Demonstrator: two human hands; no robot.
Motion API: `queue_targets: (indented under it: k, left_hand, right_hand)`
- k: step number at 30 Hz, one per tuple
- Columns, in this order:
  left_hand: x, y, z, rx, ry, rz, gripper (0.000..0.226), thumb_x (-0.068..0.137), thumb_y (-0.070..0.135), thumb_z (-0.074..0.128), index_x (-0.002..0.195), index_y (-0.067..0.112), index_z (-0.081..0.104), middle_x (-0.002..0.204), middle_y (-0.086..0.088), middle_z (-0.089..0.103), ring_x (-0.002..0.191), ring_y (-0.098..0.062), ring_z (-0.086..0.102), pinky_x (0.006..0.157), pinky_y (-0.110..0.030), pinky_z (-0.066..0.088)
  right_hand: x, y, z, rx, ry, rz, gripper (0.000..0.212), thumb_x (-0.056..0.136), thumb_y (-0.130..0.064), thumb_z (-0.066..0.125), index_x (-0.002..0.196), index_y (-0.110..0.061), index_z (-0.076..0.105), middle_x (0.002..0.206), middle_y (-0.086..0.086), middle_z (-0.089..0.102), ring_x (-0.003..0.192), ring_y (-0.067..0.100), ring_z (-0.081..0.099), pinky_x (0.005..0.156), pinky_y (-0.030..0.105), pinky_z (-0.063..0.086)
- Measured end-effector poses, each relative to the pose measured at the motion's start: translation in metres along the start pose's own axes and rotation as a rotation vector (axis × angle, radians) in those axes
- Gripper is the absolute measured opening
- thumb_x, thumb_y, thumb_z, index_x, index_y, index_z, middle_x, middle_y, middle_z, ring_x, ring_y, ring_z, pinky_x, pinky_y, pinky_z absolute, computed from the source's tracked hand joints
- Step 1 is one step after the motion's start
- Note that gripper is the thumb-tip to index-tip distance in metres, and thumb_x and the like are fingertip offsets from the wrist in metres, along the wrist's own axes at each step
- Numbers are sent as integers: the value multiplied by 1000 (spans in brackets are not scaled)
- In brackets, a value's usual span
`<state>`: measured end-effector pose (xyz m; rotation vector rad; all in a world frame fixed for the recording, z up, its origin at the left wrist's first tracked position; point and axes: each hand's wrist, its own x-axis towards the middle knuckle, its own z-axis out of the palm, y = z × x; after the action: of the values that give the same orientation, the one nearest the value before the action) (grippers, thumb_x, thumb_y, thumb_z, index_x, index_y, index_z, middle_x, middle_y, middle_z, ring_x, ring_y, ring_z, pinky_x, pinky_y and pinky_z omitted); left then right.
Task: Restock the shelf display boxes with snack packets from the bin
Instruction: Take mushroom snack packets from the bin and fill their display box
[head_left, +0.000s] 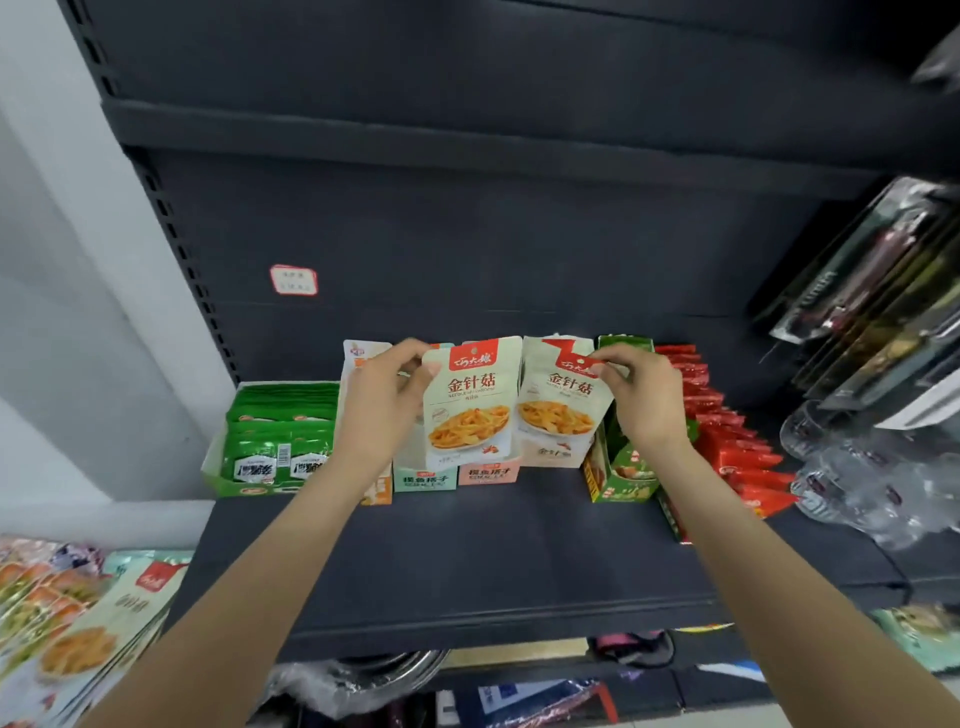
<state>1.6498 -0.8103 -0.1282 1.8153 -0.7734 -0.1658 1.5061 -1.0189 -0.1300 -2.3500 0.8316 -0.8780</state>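
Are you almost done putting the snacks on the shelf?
Partway. The green box already looks full. Left hand and right hand each hold a mushroom packet over the middle boxes. More packets wait at lower left.

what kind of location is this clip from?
Most likely a small retail shop aisle. Dark metal shelf carries open display boxes of packaged snacks, such as the green box and red packets. A price label is stuck on the back panel. Both hands hold matching mushroom snack packets.
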Motion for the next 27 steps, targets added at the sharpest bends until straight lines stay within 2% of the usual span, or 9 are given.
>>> queue_targets:
  k: [3, 6, 10, 16, 18, 22, 24, 27]
  left_hand:
    - [18, 3, 15, 50, -20, 6, 10, 95, 21, 52, 91, 19, 62, 87, 4, 68, 86, -15, 66, 71, -46, 57]
    - [30, 7, 29, 49, -2, -23, 10, 95, 20, 52, 92, 18, 61, 92, 4, 69, 89, -14, 66, 70, -45, 58]
    - [41, 12, 46, 40, 13, -51, 9, 95, 21, 52, 92, 19, 60, 95, 0, 69, 92, -16, 65, 72, -44, 58]
    - [49, 15, 65, 26, 73, -127, 9, 95, 20, 51, 92, 21, 59, 99, 1, 68, 96, -15, 64, 72, -44, 59]
    - [51, 17, 68, 16, 118, -146, 9, 96, 19, 51, 95, 17, 60, 101, -1, 68, 98, -16, 64, 72, -43, 59]
    - [51, 15, 71, -13, 166, -193, 8, 96, 18, 51, 93, 18, 59, 101, -3, 68, 98, -17, 64, 73, -43, 59]
    - [50, 14, 73, -7, 150, -208, 8, 96, 18, 51, 92, 19, 59, 102, -3, 68, 99, -18, 64, 74, -44, 59]
    - [50, 16, 73, 6, 164, -227, 7, 96, 16, 50, 95, 16, 57, 104, -3, 67, 101, -20, 63, 75, -44, 58]
  right_hand:
    - [24, 15, 3, -28, -21, -19, 15, 89, -3, 60, 98, -5, 71, 101, 6, 71, 89, 10, 61, 71, -1, 36]
    - [39, 28, 5, -29, -99, -36, 16, 89, -2, 59, 99, -5, 71, 102, 7, 70, 93, 14, 64, 76, 6, 38]
    - [51, 47, 8, -20, -272, -58, 17, 88, 0, 61, 99, -6, 72, 102, 5, 70, 92, 9, 61, 74, 3, 38]
    - [63, 69, 19, -151, -508, -101, 20, 89, -5, 61, 105, -11, 71, 117, 5, 62, 109, 18, 57, 92, 20, 42]
    - [68, 73, 23, -200, -546, -124, 27, 89, -5, 60, 115, -12, 66, 126, 5, 56, 117, 19, 53, 97, 24, 41]
    - [75, 72, 30, -313, -611, -160, 56, 90, -11, 59, 142, -18, 39, 144, 0, 38, 134, 18, 36, 108, 30, 33]
    - [77, 73, 32, -357, -613, -182, 61, 91, -13, 59, 145, -17, 32, 145, 1, 36, 133, 19, 37, 107, 31, 37]
    - [81, 76, 34, -425, -592, -214, 59, 90, -17, 60, 143, -15, 36, 140, 1, 39, 129, 19, 40, 100, 33, 44]
